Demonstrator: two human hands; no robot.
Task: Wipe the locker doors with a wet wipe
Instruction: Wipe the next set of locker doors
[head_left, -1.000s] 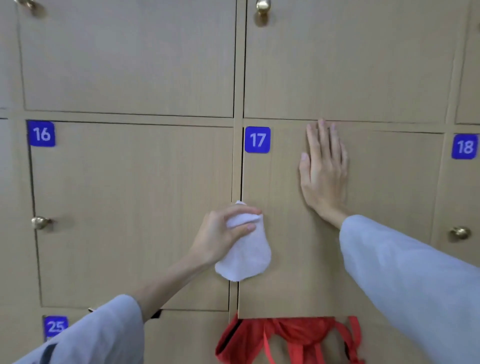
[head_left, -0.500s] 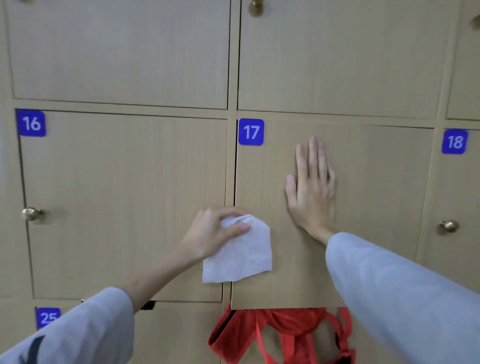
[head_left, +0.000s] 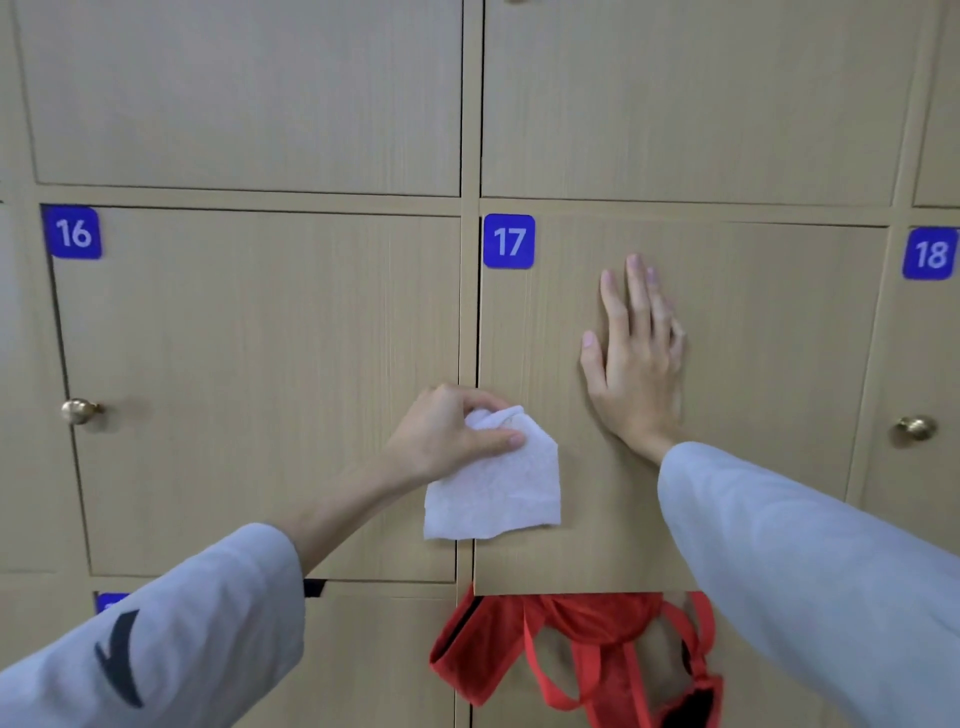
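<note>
While pinched, wet wipe (head_left: 493, 488) against door 17 (head_left: 753, 389).

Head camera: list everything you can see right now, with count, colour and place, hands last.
locker doors: six partly visible, light wood, filling the wall in a grid.
number plates: three readable, blue with white digits 16, 17, 18, at upper left door corners; a fourth is mostly hidden at lower left.
knobs: two, brass, on door 16's left edge and at far right.
red bag: one, red with straps, hanging out below door 17.
wet wipe: one, white, over the gap between doors 16 and 17.
sleeves: two, pale grey, lower corners.
left hand: grips the wipe.
right hand: flat on door 17.
</note>
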